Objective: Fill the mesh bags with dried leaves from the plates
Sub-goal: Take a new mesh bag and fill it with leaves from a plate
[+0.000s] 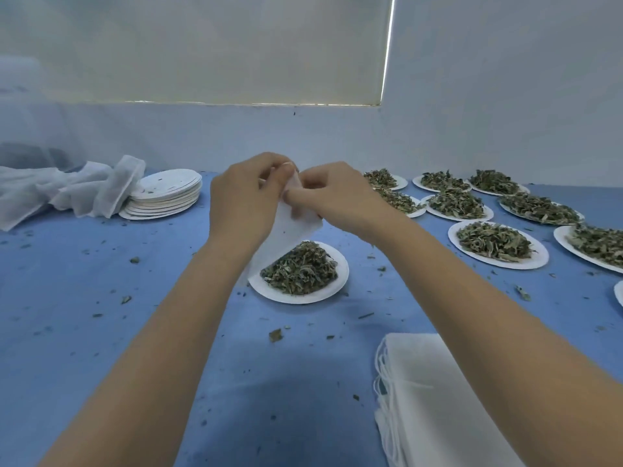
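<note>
Both hands hold one white mesh bag (290, 230) up over the middle of the table. My left hand (246, 200) pinches its top edge from the left, and my right hand (333, 197) pinches the same edge from the right. The bag hangs flat, its lower end just above a white paper plate (338, 283) heaped with dried green leaves (300, 267). Several more plates of dried leaves (495, 242) lie at the right.
A pile of flat white mesh bags (435, 399) lies at the near right. Empty paper plates (167, 193) are stacked at the far left, next to a heap of white mesh fabric (67, 190). Leaf crumbs are scattered over the blue tabletop (101, 298).
</note>
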